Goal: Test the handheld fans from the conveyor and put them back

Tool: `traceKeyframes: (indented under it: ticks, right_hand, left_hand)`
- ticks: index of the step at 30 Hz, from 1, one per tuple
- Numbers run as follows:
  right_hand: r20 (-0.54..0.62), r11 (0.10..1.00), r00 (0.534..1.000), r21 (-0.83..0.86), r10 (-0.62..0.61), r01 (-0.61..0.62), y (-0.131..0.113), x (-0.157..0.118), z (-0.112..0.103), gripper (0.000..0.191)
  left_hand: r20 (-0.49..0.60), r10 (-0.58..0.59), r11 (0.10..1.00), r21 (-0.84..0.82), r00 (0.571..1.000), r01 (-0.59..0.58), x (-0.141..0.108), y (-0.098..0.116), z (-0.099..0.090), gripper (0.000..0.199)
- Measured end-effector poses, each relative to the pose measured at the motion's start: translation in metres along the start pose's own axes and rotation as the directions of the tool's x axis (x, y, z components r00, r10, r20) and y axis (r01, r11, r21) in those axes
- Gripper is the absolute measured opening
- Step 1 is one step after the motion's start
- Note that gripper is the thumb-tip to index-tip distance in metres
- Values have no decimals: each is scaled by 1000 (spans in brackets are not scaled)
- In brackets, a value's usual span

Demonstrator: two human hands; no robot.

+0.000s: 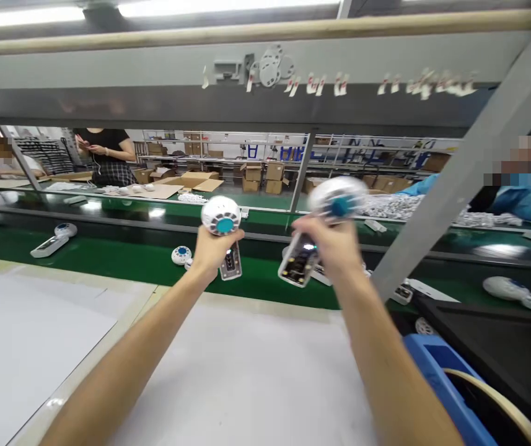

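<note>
My left hand (212, 251) is wrapped round the neck of a white round-headed handheld device (221, 214). Its domed head has a blue centre ringed by dark slots, and its handle lies open below my fingers with a circuit board showing. In my right hand (333, 241) is a second white round-headed device (339, 195), gripped at the neck, its head blurred by motion. A small light glows on the exposed board in its handle (298, 263). Both devices are held up over the green conveyor belt (121, 257), and my fingers partly cover them.
Similar devices lie on the belt, one at left (56, 238), another at right (516, 291). White sheeting (246, 365) covers the near bench. A slanted metal post (460, 167) and a blue bin (437, 365) stand at right. Beyond the belt are a standing person (105, 155) and a blue sleeve (525, 201).
</note>
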State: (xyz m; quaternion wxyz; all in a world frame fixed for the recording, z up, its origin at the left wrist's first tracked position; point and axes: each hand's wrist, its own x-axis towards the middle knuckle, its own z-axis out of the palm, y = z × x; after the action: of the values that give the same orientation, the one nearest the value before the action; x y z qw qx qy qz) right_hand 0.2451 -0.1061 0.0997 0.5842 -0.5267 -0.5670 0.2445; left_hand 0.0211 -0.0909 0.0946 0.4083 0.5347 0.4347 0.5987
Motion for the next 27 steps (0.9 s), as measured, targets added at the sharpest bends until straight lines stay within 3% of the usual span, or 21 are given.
traceKeyframes:
  ticks: [2,5,8,11,14,18,20,23,27]
  right_hand:
    - [28,960,995,-268,96,-85,18,1,18,29]
    - [91,890,975,-432,204,-146,51,-2,48,23]
    - [114,818,965,-559,238,-136,78,-10,65,28]
    - [132,713,948,-690,290,-121,89,-20,72,29]
    - [154,643,937,-761,314,-91,88,-19,71,29]
    - [126,594,948,-801,292,-76,86,-2,55,35]
    - [61,543,946,-830,317,-128,92,6,45,38]
    - [-43,448,916,-862,398,-235,105,10,34,43]
    - [-23,430,888,-869,460,-245,115,9,31,41]
  left_hand:
    - [7,-123,986,113,992,122,20,-38,16,22]
    - [-8,-232,924,310,973,223,37,-83,27,23]
    - [-68,-230,835,499,971,233,42,-113,23,35]
    - [-89,-193,715,670,977,202,41,-131,15,41]
    - [-55,-167,600,786,984,146,44,-137,4,41]
    - [-40,-175,510,851,984,125,64,-124,-23,41]
    - [-98,-227,478,856,969,198,78,-114,-44,41]
    - [-245,-335,449,808,910,382,92,-105,-75,40]
    - [-361,-438,517,648,823,560,90,-105,-94,41]
